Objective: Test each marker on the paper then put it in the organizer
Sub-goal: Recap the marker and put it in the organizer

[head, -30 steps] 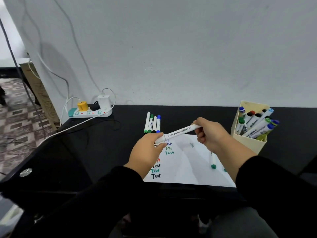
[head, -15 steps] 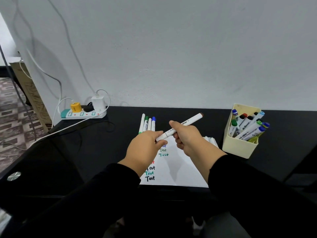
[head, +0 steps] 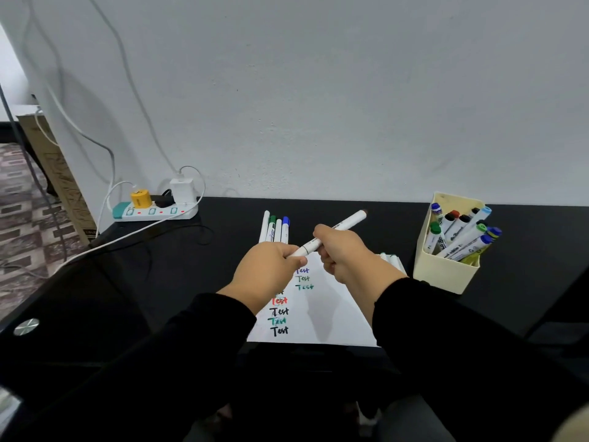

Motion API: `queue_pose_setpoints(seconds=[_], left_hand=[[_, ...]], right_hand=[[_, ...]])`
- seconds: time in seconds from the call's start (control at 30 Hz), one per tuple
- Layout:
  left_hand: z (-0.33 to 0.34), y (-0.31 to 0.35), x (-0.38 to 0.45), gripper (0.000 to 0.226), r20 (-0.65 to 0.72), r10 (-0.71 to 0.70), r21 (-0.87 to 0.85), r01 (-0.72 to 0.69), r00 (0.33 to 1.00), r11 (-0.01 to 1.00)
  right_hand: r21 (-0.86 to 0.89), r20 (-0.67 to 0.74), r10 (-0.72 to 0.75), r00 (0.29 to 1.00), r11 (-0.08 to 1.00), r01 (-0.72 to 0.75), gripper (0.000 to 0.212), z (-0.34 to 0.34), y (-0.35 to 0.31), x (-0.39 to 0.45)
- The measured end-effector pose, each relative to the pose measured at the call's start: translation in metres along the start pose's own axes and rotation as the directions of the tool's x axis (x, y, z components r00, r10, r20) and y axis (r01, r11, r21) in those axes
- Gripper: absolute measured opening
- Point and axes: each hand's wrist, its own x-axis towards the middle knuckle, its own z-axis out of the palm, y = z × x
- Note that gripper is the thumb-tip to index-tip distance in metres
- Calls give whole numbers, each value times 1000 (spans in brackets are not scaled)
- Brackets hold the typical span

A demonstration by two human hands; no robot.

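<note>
Black desk [head: 366, 215] against white wall. Both hands hold one white marker [head: 338, 229] tilted above the paper [head: 331, 317]: left hand [head: 267, 269] pinches its near end, right hand [head: 342, 252] grips the barrel. Organizer [head: 443, 269] with markers stands right.

Even, soft indoor light, fairly bright. Pale grey painted wall [head: 318, 90] evenly lit, faint cable shadows at upper left. Glossy black tabletop [head: 366, 212] shows dim sheen at left. Soft arm shadows fall on white paper sheet [head: 334, 314]. Wide-angle bending at edges: wall corner at left leans. Slight softness overall; near black sleeves lack detail; blurred pale patch at bottom right corner.
</note>
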Motion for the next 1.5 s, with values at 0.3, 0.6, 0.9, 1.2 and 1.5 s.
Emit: queue_pose_setpoints(seconds=[0.3,0.6,0.9,1.2,1.5], left_hand=[[-3,-53,-1,34,-120,-87,183,108,989,977],[27,-92,1,41,-107,-179,107,190,978,976],[37,-105,4,44,-30,-191,247,193,981,950],[39,-105,2,43,-44,-179,267,185,983,946],[40,-104,-2,42,-50,-178,264,185,983,947]], right_hand=[[148,-114,129,985,983,-111,13,-22,10,17],[-41,13,-128,992,991,128,20,-12,44,17],[-186,-112,-289,951,946,265,37,-2,79,21],[-256,-88,-358,930,910,326,35,-3,91,23],[-303,-89,-370,925,895,329,39,0,92,21]])
